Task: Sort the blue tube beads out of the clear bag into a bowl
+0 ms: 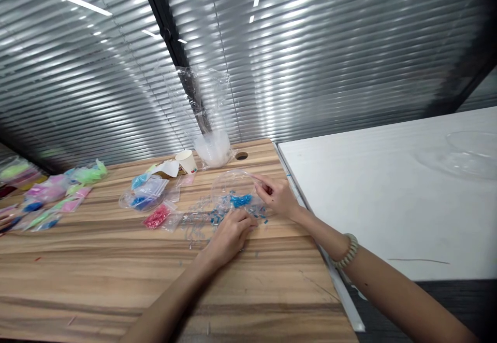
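Observation:
My right hand pinches the right edge of a clear round plastic dish. Inside the dish lies a small pile of blue pieces. Just in front of it, my left hand rests low over the wooden table with its fingers curled together. Whatever is in those fingers, if anything, is hidden. Loose blue bits and many clear pieces are scattered around the left hand and the dish.
A bag of red pieces, another clear dish with blue contents and a paper cup stand left. Behind is an open plastic bag of white material. Colourful bags lie far left. A white table adjoins right.

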Available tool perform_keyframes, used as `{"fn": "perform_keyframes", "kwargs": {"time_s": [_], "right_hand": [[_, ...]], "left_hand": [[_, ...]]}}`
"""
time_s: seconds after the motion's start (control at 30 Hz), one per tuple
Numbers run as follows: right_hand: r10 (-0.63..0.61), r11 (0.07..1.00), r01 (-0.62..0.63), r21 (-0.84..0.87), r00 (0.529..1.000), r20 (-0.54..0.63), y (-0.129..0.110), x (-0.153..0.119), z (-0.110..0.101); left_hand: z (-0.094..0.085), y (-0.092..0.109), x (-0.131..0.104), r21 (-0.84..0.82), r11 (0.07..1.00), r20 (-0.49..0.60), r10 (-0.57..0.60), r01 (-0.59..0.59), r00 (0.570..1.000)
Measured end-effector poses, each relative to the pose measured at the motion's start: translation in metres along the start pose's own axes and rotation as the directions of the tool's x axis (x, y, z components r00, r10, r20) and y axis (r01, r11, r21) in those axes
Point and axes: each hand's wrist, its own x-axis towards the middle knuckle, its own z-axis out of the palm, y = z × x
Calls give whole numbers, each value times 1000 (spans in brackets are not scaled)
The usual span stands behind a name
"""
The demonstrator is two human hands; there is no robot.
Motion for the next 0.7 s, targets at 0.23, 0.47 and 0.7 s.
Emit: {"fn": "perform_keyframes", "kwargs": {"time_s": [0.23,0.47,0.7], "right_hand": [[-4,1000,4,-1,1000,1,1,0,0],[-11,1000,11,9,1000,-13,0,0,0],[-28,1000,28,-1,1000,-11,1,0,0]], "left_hand": [[1,-1,0,6,1000,5,8,-8,1000],[2,-1,0,45,999,-4,28,-27,1000],[1,0,0,53,998,-3,19,-19,1000]]}}
